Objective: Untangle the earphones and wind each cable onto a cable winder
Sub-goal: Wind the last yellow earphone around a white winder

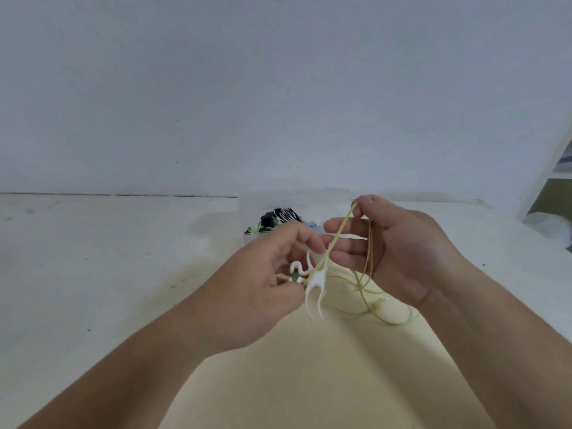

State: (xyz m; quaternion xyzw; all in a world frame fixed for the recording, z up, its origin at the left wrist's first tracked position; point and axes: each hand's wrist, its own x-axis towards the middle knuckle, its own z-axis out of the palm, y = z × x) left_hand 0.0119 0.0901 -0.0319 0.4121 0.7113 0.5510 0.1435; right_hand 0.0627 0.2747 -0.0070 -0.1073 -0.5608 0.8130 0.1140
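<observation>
Yellowish mat [294, 382] lies under both hands. L hand [257, 283] curls round white cable winder [315, 284]. R hand [402, 252], just beside & up-right, pinches yellow earphone cable [339, 230] at top fingertips, other fingers loose. Cable runs taut diagonally from winder up to R hand; slack loops hang below R palm. Next wrap prob falls to R hand.

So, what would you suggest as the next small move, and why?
Probably carry the right hand round the white winder for one turn: the left hand grips the winder, the yellow cable runs taut between them, and loose loops hang below.
</observation>
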